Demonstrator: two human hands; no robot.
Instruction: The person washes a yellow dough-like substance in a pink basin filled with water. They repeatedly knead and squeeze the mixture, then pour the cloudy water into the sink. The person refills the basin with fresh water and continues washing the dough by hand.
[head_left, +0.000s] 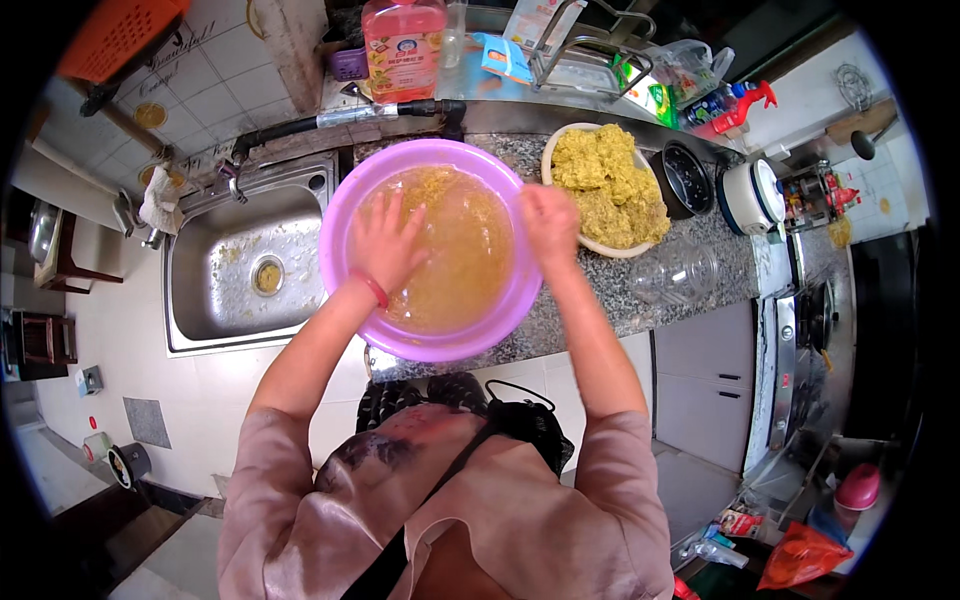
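Note:
A large purple basin (pixel 338 190) stands on the granite counter and holds cloudy yellowish-brown water (pixel 450 275), with yellow bits gathered toward its far side. My left hand (pixel 388 243) reaches over the near left rim, its fingers spread at the water; how deep the fingertips go I cannot tell. A red band circles that wrist. At the basin's right rim my right hand (pixel 549 228) is closed, fingers curled around the edge. Just right of it, a pale bowl (pixel 549 165) is heaped with a wet, lumpy yellow mash (pixel 608 185).
On the left is a steel sink (pixel 215 285) with a faucet (pixel 230 182) and yellow scraps. Behind the basin stands a pink liquid bottle (pixel 403 50). A dark bowl (pixel 684 178), a white rice cooker (pixel 750 197) and a clear plastic container (pixel 675 272) sit to the right.

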